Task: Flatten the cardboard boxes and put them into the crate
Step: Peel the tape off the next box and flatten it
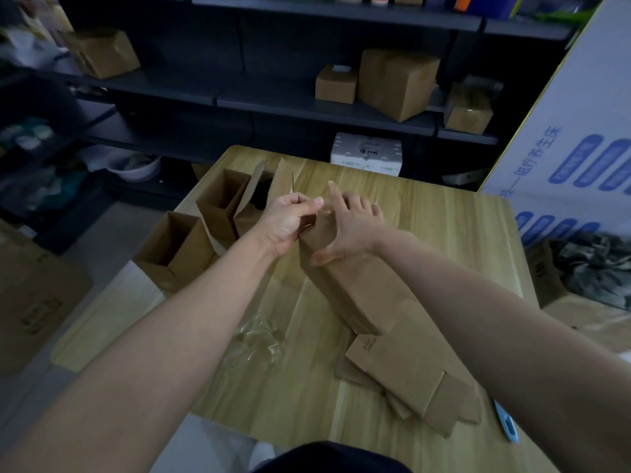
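A brown cardboard box point(355, 288) lies on its side in the middle of the wooden table point(444, 233). My right hand point(348, 227) rests on its far end with fingers spread, thumb against the side. At that same end my left hand point(290, 220) pinches something small, which looks like a strip of tape or a flap edge. Flattened boxes point(413, 380) lie stacked at the near right. Two open boxes point(177, 250) point(222, 199) stand at the table's left edge. No crate can be picked out.
Crumpled clear tape point(259, 343) lies near the front of the table. A light blue cutter point(507, 425) sits at the right edge. Dark shelves behind hold sealed boxes point(396, 83). A large white printed carton point(580, 148) stands at the right.
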Demonstrator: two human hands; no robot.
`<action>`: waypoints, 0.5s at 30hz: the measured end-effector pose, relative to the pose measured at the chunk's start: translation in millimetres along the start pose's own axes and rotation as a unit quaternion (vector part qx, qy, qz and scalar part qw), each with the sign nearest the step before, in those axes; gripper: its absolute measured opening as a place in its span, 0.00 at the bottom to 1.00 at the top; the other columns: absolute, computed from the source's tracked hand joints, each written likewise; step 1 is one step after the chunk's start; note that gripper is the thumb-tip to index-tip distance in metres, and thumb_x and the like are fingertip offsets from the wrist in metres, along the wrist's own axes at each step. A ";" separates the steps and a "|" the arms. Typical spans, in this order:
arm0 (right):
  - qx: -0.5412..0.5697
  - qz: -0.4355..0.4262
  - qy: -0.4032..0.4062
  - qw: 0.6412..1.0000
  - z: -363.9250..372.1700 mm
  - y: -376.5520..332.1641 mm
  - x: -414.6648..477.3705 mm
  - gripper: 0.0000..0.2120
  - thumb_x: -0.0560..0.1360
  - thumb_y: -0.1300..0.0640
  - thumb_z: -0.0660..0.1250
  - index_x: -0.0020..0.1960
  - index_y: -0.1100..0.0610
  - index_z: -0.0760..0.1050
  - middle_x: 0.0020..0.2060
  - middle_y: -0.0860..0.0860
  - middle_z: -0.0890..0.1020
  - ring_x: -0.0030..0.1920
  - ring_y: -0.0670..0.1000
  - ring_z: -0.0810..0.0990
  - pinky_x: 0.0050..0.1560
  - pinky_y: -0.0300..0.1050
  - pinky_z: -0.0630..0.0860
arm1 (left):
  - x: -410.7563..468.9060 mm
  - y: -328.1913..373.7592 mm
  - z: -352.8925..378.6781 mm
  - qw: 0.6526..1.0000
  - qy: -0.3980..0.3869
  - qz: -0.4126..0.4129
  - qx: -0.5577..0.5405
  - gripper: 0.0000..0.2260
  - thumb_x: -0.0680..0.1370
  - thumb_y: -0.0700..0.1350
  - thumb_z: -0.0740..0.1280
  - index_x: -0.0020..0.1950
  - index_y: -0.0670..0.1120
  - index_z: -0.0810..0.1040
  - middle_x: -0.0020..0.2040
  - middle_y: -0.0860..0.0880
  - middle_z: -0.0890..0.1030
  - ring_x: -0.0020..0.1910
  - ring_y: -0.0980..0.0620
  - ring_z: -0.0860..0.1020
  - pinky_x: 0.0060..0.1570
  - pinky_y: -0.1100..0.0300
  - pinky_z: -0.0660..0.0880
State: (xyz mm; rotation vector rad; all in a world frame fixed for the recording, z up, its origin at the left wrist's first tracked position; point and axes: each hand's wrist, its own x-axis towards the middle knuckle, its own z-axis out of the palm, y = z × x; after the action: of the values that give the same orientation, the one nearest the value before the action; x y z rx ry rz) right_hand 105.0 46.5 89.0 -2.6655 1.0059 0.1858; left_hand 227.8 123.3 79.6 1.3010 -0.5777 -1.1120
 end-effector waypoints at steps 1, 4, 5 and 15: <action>-0.003 0.002 0.019 1.000 1.4 0.0 -1.7 0.64 0.60 0.33 0.73 0.76 0.51 0.31 0.75 0.58 0.51 0.75 0.61 0.50 0.73 0.62 0.51 | 0.3 0.1 -1.1 1.000 -0.004 -0.006 -0.024 0.06 0.77 0.38 0.65 0.40 0.42 0.74 0.38 0.45 0.81 0.36 0.51 0.80 0.41 0.59 0.78; 0.032 -0.010 0.041 0.999 0.6 8.6 -7.7 0.61 0.62 0.41 0.74 0.77 0.51 0.34 0.74 0.56 0.50 0.74 0.61 0.51 0.72 0.60 0.54 | 2.0 4.2 -5.1 0.995 0.001 -0.018 -0.102 0.04 0.79 0.37 0.61 0.46 0.38 0.74 0.44 0.41 0.82 0.43 0.46 0.83 0.42 0.54 0.81; 0.059 -0.021 0.040 0.997 -0.3 13.5 -10.1 0.60 0.62 0.44 0.75 0.77 0.50 0.35 0.75 0.55 0.49 0.75 0.60 0.50 0.73 0.60 0.54 | 2.5 6.5 -6.7 0.993 0.008 -0.015 -0.116 0.05 0.80 0.37 0.60 0.50 0.37 0.74 0.47 0.39 0.82 0.45 0.45 0.83 0.42 0.53 0.81; 0.089 0.019 -0.047 0.995 18.2 39.0 -19.7 0.61 0.63 0.43 0.76 0.76 0.46 0.33 0.77 0.53 0.40 0.76 0.62 0.43 0.74 0.64 0.49 | 3.7 11.5 7.0 0.984 0.035 -0.110 -0.133 0.10 0.82 0.43 0.55 0.53 0.40 0.74 0.44 0.43 0.82 0.43 0.49 0.83 0.41 0.53 0.82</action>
State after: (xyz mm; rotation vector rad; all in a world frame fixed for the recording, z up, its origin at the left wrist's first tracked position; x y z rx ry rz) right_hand 64.0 36.5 67.5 -2.4550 0.9941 0.2166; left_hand 227.0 115.6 91.3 1.1840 -0.2249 -1.2718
